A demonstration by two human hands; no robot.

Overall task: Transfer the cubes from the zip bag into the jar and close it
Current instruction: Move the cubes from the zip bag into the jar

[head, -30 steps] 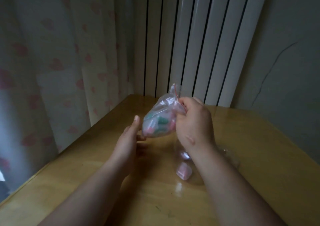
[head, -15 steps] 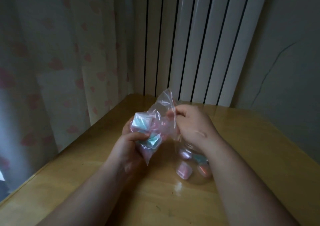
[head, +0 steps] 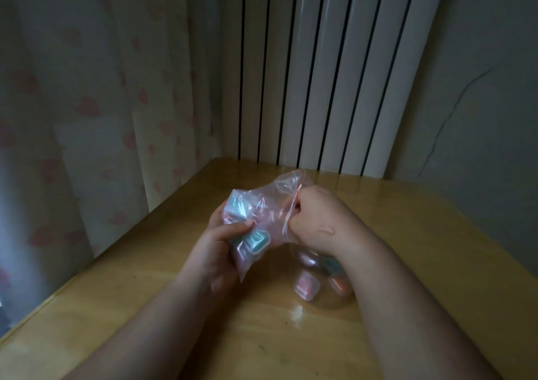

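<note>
Left of the clear round plastic jar [head: 334, 304], left hand [head: 221, 242] grips the fat bottom of the clear plastic zip bag with red seal strip [head: 270, 202], thumb curled over it, pastel teal and pink cubes [head: 256, 240] bunched inside. Bag is held up-left of the jar, off the table, mouth end pulled toward the jar top. Right hand [head: 314, 219], directly over the jar, fist curled, pinching the bag's mouth end; can't tell if the seal is open. A few loose cubes [head: 305, 288] already lie in the jar bottom. Risks, my read: the jar opening is hidden under the wrist, so a badly aimed bag mouth could send cubes skittering over the yellow wooden table [head: 436, 263] right of the jar. The wrist could knock the light jar over. A hard squeeze may split the thin film. No lid in sight.
</note>
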